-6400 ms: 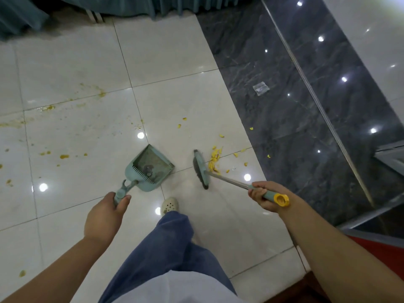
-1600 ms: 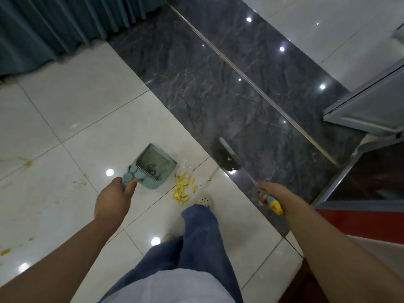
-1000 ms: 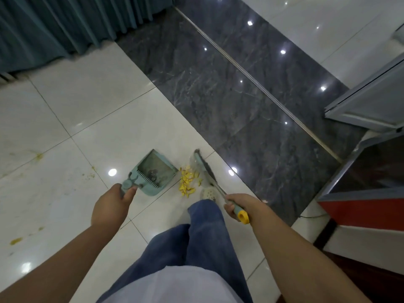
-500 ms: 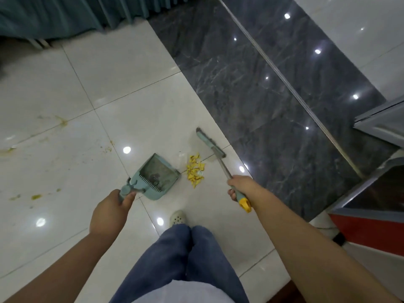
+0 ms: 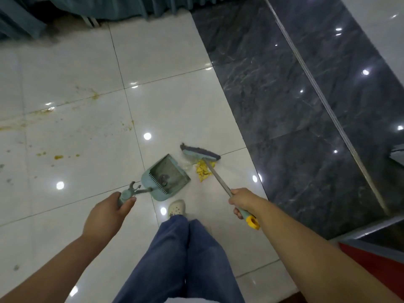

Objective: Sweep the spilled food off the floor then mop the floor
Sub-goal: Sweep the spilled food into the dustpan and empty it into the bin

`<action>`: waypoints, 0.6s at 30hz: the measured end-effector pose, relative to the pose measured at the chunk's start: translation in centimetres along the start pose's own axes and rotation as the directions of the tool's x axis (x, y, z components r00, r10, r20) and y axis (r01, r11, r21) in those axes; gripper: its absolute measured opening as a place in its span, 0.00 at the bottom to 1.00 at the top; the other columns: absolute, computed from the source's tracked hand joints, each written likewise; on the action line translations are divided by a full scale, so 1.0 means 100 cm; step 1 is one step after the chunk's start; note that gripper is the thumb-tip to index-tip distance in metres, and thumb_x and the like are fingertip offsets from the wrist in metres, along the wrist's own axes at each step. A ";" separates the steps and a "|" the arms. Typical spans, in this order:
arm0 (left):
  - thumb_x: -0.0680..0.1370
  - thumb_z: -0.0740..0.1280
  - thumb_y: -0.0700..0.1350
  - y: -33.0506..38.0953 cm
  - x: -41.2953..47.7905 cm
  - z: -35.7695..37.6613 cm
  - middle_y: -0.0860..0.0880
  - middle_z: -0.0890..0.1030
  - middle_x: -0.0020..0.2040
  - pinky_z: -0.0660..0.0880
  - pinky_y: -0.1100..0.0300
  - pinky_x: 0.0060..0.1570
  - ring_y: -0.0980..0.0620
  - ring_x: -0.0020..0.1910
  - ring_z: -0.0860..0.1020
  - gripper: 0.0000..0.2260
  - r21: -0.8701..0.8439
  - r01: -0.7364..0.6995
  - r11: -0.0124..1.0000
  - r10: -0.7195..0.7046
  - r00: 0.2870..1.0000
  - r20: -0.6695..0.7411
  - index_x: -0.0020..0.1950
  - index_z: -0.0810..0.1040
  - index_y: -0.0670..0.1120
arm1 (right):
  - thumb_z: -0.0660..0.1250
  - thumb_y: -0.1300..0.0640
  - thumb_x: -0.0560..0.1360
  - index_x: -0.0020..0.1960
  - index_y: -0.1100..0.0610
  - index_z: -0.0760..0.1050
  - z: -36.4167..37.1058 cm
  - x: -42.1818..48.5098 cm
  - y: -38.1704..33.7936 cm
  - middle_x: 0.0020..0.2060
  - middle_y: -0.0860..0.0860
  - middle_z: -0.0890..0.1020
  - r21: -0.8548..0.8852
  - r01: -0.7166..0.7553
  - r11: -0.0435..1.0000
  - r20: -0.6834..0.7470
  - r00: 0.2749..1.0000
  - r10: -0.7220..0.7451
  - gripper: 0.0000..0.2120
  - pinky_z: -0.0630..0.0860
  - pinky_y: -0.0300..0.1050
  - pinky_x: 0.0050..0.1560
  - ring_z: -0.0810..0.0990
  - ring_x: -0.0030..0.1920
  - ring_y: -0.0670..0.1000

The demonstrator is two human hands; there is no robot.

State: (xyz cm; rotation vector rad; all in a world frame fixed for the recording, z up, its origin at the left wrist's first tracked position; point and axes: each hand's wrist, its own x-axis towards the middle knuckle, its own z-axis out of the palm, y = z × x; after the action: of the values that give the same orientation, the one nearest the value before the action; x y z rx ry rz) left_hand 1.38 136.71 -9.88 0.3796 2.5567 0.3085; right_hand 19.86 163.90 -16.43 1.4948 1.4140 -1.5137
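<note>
While dustpan (image 5: 167, 178) sits on white floor tile (image 5: 185, 110), mouth toward yellow food pile (image 5: 203, 170), pan holds only small dark clump near comb teeth — no yellow scraps inside. Pile lies just beside pan's right edge, under broom head (image 5: 200, 153). My left hand (image 5: 107, 213) — grip wrapped tight round dustpan handle, arm low. My right hand (image 5: 242, 201) clenched on broom handle (image 5: 218, 178), arm reaching forward. Stains (image 5: 59, 157) spread over tiles far left.
</note>
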 end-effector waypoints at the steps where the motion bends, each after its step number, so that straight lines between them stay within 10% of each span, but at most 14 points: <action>1: 0.79 0.60 0.54 -0.001 -0.006 0.002 0.46 0.76 0.33 0.66 0.57 0.32 0.48 0.33 0.73 0.16 -0.002 0.003 1.000 -0.003 1.000 -0.003 0.42 0.74 0.42 | 0.56 0.66 0.78 0.72 0.58 0.65 -0.003 -0.005 0.006 0.42 0.58 0.71 -0.016 -0.001 1.000 0.004 1.000 0.001 0.22 0.69 0.38 0.26 0.70 0.30 0.50; 11: 0.79 0.61 0.54 -0.013 -0.038 0.000 0.47 0.75 0.31 0.66 0.59 0.31 0.49 0.31 0.73 0.16 -0.040 0.015 0.999 -0.014 1.000 0.021 0.39 0.72 0.44 | 0.60 0.66 0.79 0.67 0.57 0.68 -0.039 -0.037 0.034 0.33 0.57 0.71 0.197 0.026 0.980 -0.054 0.998 -0.016 0.18 0.67 0.36 0.22 0.68 0.27 0.49; 18: 0.79 0.61 0.53 -0.025 -0.026 -0.001 0.47 0.75 0.33 0.65 0.59 0.31 0.49 0.33 0.73 0.15 -0.036 -0.009 0.999 0.012 0.997 0.082 0.41 0.73 0.43 | 0.58 0.66 0.79 0.44 0.59 0.69 -0.020 -0.013 0.032 0.32 0.56 0.68 0.399 -0.027 0.917 -0.057 0.997 0.054 0.06 0.66 0.31 0.19 0.66 0.27 0.49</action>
State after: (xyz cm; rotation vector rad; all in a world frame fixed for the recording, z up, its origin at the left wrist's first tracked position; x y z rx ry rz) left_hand 2.96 133.48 -9.30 0.3843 2.4664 0.3344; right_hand 23.76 164.52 -15.76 1.8162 1.1444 -1.8186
